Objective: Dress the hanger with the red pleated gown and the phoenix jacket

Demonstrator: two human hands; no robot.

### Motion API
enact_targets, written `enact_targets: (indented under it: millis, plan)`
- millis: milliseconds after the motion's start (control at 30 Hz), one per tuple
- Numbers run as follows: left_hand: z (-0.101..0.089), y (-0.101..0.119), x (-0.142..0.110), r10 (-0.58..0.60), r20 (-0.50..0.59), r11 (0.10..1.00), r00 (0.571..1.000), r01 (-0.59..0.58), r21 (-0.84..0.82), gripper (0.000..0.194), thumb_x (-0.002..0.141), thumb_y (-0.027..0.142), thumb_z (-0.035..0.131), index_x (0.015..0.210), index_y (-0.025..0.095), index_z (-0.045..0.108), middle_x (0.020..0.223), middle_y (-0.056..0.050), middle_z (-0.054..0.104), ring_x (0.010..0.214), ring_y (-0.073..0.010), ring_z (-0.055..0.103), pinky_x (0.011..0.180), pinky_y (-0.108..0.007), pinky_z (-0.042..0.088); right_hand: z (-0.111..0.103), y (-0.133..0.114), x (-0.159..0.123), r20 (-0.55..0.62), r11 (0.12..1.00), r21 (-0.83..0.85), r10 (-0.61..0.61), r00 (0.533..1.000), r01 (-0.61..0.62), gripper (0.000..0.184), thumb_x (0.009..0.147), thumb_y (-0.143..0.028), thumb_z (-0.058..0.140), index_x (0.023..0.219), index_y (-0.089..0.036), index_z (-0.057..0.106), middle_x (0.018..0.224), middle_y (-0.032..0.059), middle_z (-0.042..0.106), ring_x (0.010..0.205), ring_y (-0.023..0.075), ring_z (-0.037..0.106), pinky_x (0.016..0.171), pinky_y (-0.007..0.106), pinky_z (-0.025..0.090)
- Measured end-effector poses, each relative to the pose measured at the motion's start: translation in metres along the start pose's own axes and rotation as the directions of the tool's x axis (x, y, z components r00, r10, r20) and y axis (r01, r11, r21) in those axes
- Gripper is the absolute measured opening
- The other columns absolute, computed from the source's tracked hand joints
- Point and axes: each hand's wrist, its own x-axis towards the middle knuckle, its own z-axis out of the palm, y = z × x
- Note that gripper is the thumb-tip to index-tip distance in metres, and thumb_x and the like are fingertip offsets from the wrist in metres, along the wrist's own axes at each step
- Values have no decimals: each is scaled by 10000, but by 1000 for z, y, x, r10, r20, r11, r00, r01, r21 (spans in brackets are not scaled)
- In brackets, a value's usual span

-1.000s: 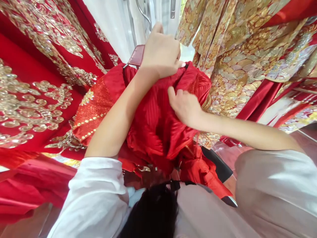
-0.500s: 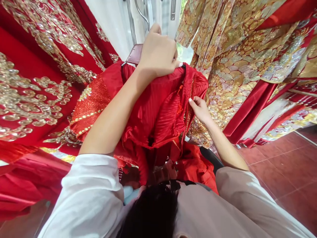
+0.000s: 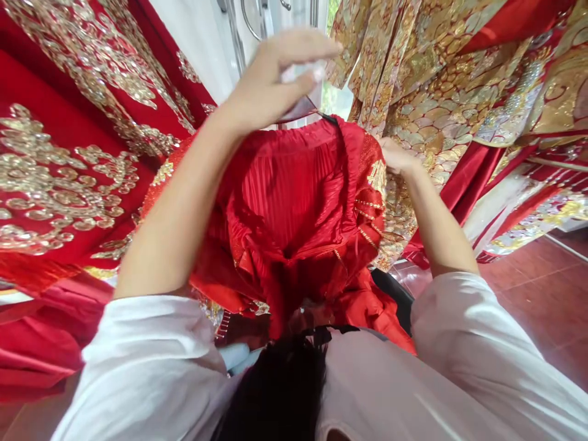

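Note:
A red dress (image 3: pixel 294 202) with a pleated lining, gathered neckline and gold beading on its shoulders hangs in front of me. Its hanger (image 3: pixel 298 110) shows partly at the neck, with a dark arm reaching into the right shoulder. Above the neckline my left hand (image 3: pixel 280 76) is open, thumb and fingers apart, slightly blurred and holding nothing. At the right shoulder's outer side, my right hand (image 3: pixel 399 157) has its fingers closed at the fabric; the fingertips are partly hidden by the beaded shoulder.
Red garments with crystal beading (image 3: pixel 68 184) hang close on the left. Gold scale-patterned garments (image 3: pixel 427 110) hang at the right. A metal hook (image 3: pixel 250 21) and rails are at the top. Red floor tiles (image 3: pixel 542 294) show at the lower right.
My left hand has let go of the hanger and opened above the neckline. My right hand has moved from the front edge up to the outer right shoulder, whose beaded side now shows.

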Motion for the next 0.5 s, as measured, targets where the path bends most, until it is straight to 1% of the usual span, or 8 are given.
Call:
enact_targets:
  millis: [67,133,200,233,267,333,400,500]
  plan:
    - [-23,-10,-25,2,-54,999,999,1,48,564,919,450,352,1303,70,516,1278,-79,534,1248,-255,490,988,-506,326,1,-10,-12,-25,995,-73,-77,997,75,270,848,-339,629,740,-99,686,735,25,671,622,62,558,635,205,429]
    - [-40,-23,-57,-125,35,984,992,119,131,662,906,529,350,1311,28,504,1207,-112,567,1201,-297,516,963,-540,328,-3,-30,-22,-44,967,-137,-222,974,214,255,885,-271,568,1026,-95,688,956,72,701,754,49,602,689,197,428]
    - [-48,-32,-88,-269,111,959,957,256,121,786,869,612,346,1339,-10,445,1210,-137,559,1189,-291,508,958,-538,332,-3,-50,-28,58,912,-211,-349,935,353,429,853,-236,599,1266,-126,574,1166,97,652,923,57,605,745,209,423]
    - [-48,-35,-102,-322,134,945,937,311,96,838,844,643,348,1354,-20,411,1218,-139,546,1193,-279,493,966,-532,327,0,-58,-29,119,870,-263,-400,909,418,496,818,-232,646,1297,-146,551,1210,89,635,976,67,595,778,221,421]
    - [-47,-36,-113,-363,146,932,920,358,64,865,824,659,355,1349,-26,405,1195,-124,544,1181,-261,488,970,-525,327,4,-63,-28,155,824,-320,-440,884,466,504,786,-234,690,1272,-162,575,1208,71,640,994,79,590,811,233,418]
    - [-44,-32,-127,-430,143,902,892,432,15,824,812,649,378,1251,-38,492,1001,-35,563,1065,-192,523,963,-514,345,15,-67,-23,163,748,-416,-498,852,517,343,773,-244,723,1106,-180,676,1110,37,687,947,94,597,853,256,411]
    - [-40,-27,-130,-504,101,862,858,507,4,670,856,581,392,977,-42,605,727,56,437,838,-87,517,934,-493,388,24,-65,-16,126,703,-465,-549,826,538,124,812,-268,690,894,-180,720,950,23,718,838,95,592,826,265,405]
    - [-35,-26,-123,-566,-43,824,823,566,-20,510,939,411,429,551,80,443,606,64,224,614,-14,323,877,-391,444,30,-65,-3,42,695,-471,-597,801,543,274,856,-320,624,633,-164,657,624,-7,617,610,65,483,666,250,365]
